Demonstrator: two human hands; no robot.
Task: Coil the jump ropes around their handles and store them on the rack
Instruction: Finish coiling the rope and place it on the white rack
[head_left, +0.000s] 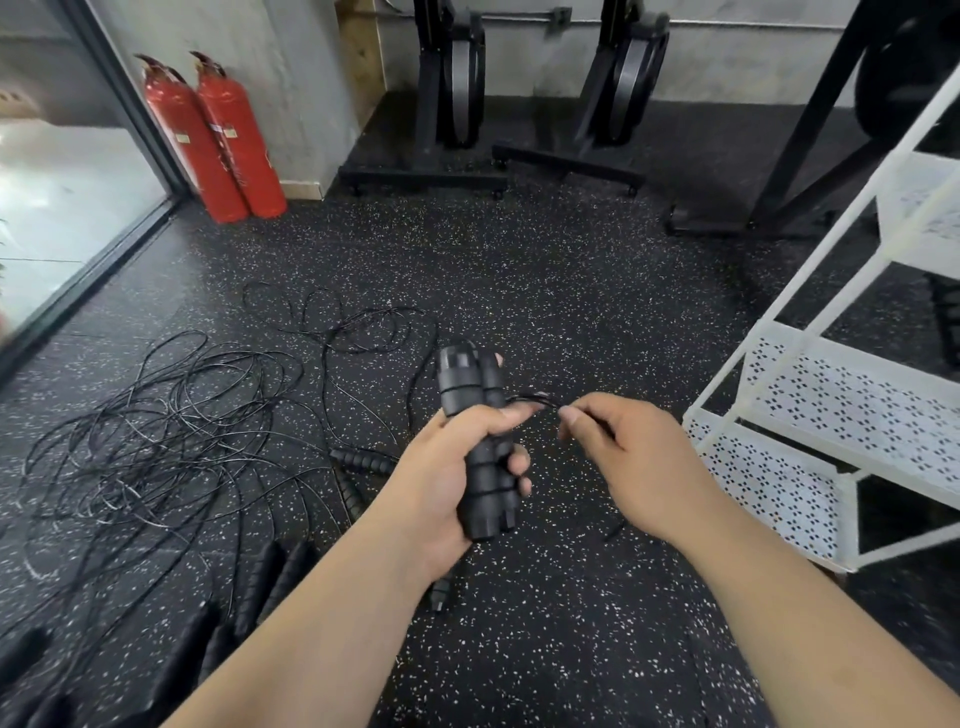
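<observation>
My left hand (447, 467) grips a pair of black jump-rope handles (470, 395) held side by side and upright, with thin black cord wound around them in several turns. My right hand (623, 452) pinches the free end of that cord (540, 400) just right of the handles. A tangle of loose black ropes (156, 431) lies on the speckled floor to the left, with more black handles (363, 462) beside it. The white perforated rack (831, 405) stands at the right, close to my right hand.
Two red fire extinguishers (213, 140) stand against the wall at the back left beside a glass door. Black exercise machines (452, 93) line the back wall. More black handles (275, 577) lie on the floor at the lower left.
</observation>
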